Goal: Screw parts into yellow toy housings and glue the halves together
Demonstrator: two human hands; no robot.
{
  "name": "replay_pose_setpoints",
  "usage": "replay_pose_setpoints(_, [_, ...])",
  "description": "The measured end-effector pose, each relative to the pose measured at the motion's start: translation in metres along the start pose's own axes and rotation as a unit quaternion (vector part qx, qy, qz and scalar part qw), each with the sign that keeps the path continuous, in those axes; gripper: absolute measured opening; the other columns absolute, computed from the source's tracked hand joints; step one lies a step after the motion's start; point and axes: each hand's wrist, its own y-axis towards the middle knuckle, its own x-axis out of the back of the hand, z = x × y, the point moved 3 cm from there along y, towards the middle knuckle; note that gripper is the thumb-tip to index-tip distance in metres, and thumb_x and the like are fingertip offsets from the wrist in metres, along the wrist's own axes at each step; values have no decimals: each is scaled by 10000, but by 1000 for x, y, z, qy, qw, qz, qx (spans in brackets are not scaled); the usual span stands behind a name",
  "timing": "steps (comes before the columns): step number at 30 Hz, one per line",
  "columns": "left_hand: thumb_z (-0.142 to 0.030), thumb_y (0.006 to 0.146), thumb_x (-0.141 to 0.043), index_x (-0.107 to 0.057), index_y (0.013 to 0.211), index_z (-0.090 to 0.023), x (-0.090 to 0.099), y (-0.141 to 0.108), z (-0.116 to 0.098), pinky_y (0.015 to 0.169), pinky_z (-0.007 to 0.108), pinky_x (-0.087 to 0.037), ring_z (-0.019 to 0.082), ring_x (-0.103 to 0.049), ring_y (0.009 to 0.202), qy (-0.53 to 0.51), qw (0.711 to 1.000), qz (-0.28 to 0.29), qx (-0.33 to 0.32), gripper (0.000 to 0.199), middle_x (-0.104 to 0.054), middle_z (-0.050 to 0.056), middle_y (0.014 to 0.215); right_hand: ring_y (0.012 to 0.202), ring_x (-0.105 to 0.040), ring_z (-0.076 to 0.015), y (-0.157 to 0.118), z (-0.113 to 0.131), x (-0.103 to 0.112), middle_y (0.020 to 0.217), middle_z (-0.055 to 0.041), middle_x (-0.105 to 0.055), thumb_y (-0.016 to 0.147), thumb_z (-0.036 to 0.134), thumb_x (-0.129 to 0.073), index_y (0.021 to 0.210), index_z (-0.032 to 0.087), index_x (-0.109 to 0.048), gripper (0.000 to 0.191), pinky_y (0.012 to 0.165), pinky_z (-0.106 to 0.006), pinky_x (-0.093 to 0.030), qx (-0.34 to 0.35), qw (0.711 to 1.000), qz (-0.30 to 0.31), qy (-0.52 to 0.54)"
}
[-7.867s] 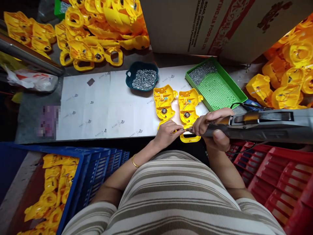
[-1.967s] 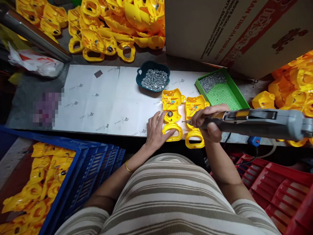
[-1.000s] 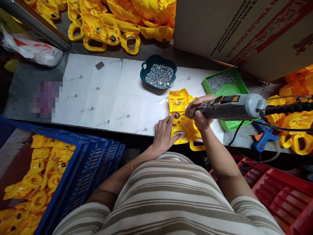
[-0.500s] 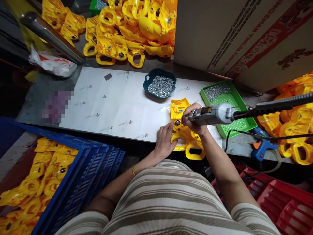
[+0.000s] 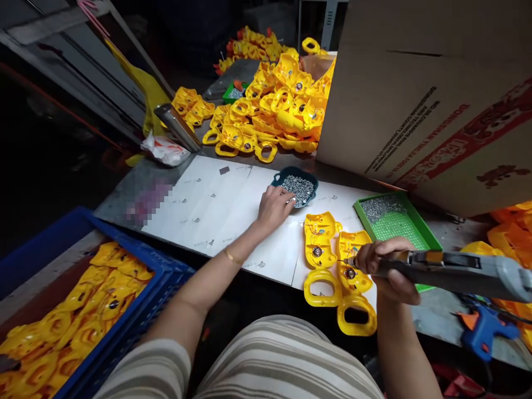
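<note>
My left hand [image 5: 275, 209] is at the near-left rim of a dark teal bowl [image 5: 315, 195] of small shiny metal screws [image 5: 300, 188]. Its fingers are bent together over the screws, and what they hold is too small to make out. My right hand [image 5: 390, 267] is wrapped around a grey electric screwdriver [image 5: 461, 271], held nearly level with its tip pointing left. Under that tip lies a yellow plastic shell half [image 5: 353, 281] with a ring handle and a round speaker. Another yellow shell half [image 5: 319, 235] with wires lies beside it on the left.
A green tray [image 5: 421, 235] with small metal parts stands on the right, near a blue glue gun [image 5: 484, 335]. Behind are a large carton [image 5: 382, 100] and piled yellow shells [image 5: 286, 105]. A blue crate [image 5: 137, 293] of yellow shells stands at lower left.
My left hand has left the yellow shells and moved to the bowl. My right hand has drawn the screwdriver lower and flatter over the right shell. The view has shifted.
</note>
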Motion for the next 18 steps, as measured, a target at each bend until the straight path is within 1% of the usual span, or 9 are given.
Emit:
replay_pose_setpoints(1, [-301,888,-572,-710,1099,-210,-1,21,6,874,423,-419,296,-512,1057,28,998,47,7,269,-661,118,1066,442,-500,-139,-3,0,-1,551,21,-517,742,340,-624,960,220,-622,248,406,-280,-414,-4,1000,-2,-4])
replay_pose_setpoints(2, [-294,844,-624,-736,1025,-202,-3,38,10,874,431,-412,311,-523,1046,38,996,75,8,232,-678,124,1015,449,-503,-141,-6,0,-2,555,22,-514,745,334,-621,964,220,-621,247,410,-280,-414,-5,1000,-4,-7])
replay_pose_setpoints(3, [-284,803,-667,-754,940,-197,-5,51,13,872,427,-407,314,-544,1017,44,994,101,6,184,-694,121,949,456,-504,-141,-8,1,-4,558,21,-512,748,326,-620,968,218,-622,245,416,-281,-416,-6,1000,-7,-8])
replay_pose_setpoints(5, [-239,749,-707,-761,793,-190,-11,68,15,840,391,-412,292,-590,919,38,991,130,2,85,-709,106,816,466,-498,-139,-11,2,-5,562,20,-512,751,313,-622,971,214,-623,241,424,-282,-420,-6,1000,-18,-8])
replay_pose_setpoints(7, [-197,746,-694,-764,764,-188,-18,73,17,773,336,-422,257,-619,832,26,989,149,4,72,-722,93,778,469,-495,-140,-13,2,-5,563,17,-517,753,312,-629,968,213,-623,237,426,-283,-422,-6,999,-31,-7])
replay_pose_setpoints(10, [-203,772,-672,-774,822,-188,-24,70,21,682,286,-423,230,-642,800,2,987,162,1,114,-747,84,847,460,-492,-139,-14,2,-2,563,18,-517,751,312,-632,967,217,-622,236,424,-284,-422,-1,999,-39,-7])
replay_pose_setpoints(14, [-259,833,-616,-769,942,-188,-23,69,26,699,280,-432,232,-654,856,-17,987,160,-16,201,-749,86,950,448,-491,-138,-14,1,0,548,28,-512,743,331,-640,954,229,-621,236,434,-286,-424,-3,999,-50,-18])
replay_pose_setpoints(16, [-298,807,-656,-752,1037,-198,-23,71,27,709,280,-438,238,-656,863,-23,986,166,-23,268,-749,85,963,442,-491,-139,-15,0,-1,535,31,-510,740,340,-647,939,236,-624,226,434,-285,-421,-8,998,-56,-23])
replay_pose_setpoints(18, [-297,741,-726,-759,1024,-206,-25,76,27,703,270,-444,231,-661,841,-31,983,179,-29,299,-755,71,932,438,-488,-141,-16,0,-2,528,33,-507,739,333,-644,934,241,-624,217,431,-285,-418,-8,998,-62,-25])
